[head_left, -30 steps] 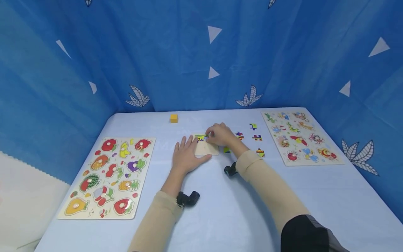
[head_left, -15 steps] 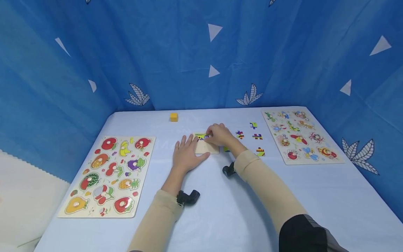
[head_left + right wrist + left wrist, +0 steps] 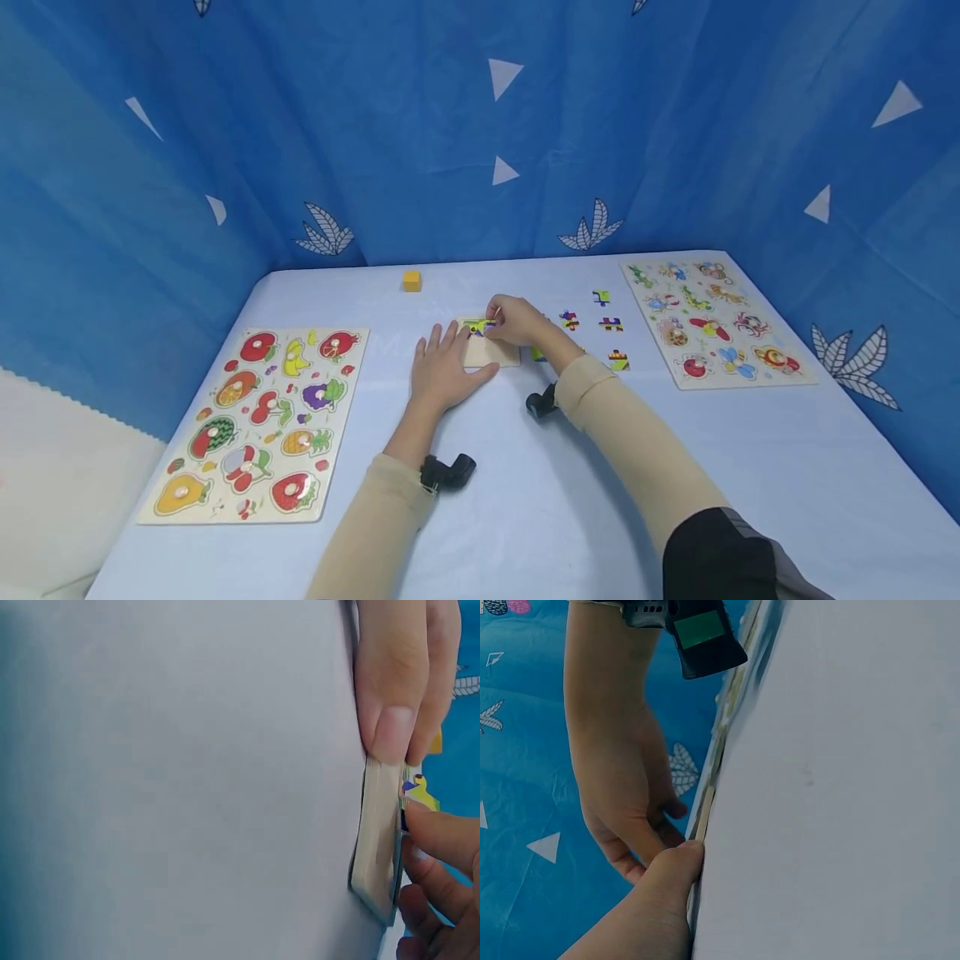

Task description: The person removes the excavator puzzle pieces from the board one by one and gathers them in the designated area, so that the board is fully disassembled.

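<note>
A small wooden puzzle board (image 3: 491,354) lies mid-table, its near part bare wood. Along its far edge shows a yellow-green printed strip (image 3: 476,327). My left hand (image 3: 442,371) lies with fingers spread at the board's left side, the thumb along its near edge. At the far right of the board, my right hand (image 3: 517,321) pinches a jigsaw piece. In the right wrist view that puzzle piece (image 3: 421,796) stands tilted above the board, yellow with a small figure on it. The right fingers hide part of the board in the head view.
Several loose jigsaw pieces, one of them a red-and-yellow piece (image 3: 618,360), lie right of the board. A fruit peg puzzle (image 3: 327,425) lies at left, an animal peg puzzle (image 3: 717,333) at right. A yellow cube (image 3: 412,282) sits near the back edge.
My right hand has shifted very slightly left over the board, and the printed area at its fingertips looks different. The left hand stays in place.
</note>
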The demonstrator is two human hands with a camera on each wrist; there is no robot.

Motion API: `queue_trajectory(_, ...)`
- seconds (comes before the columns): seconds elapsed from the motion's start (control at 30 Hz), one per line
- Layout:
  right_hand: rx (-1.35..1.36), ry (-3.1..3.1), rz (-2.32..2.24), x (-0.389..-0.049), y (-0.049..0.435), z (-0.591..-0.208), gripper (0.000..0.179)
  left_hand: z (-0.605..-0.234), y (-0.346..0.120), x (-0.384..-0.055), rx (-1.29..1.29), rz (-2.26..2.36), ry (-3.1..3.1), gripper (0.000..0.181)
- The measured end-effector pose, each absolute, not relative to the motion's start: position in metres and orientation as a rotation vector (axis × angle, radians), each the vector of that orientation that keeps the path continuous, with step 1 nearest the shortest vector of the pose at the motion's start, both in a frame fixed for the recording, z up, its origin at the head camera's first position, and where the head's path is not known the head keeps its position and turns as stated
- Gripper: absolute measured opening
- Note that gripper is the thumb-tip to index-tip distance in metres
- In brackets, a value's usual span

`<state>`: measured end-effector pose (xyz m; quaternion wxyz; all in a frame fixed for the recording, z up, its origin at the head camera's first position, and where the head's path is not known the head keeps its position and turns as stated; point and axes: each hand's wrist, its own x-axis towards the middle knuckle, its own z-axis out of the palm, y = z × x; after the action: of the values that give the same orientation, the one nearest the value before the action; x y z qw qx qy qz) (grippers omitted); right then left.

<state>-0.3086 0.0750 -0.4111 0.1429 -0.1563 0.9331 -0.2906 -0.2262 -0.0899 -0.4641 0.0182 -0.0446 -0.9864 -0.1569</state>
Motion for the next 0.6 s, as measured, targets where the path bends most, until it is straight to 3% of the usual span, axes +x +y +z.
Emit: queue_trajectory(0.6,-0.086,2.792,-0.986,-0.344,0.162,-0.404,0.022,-0.464,-0.091,-0.225,-0.138,-0.489,-3.063,0.1)
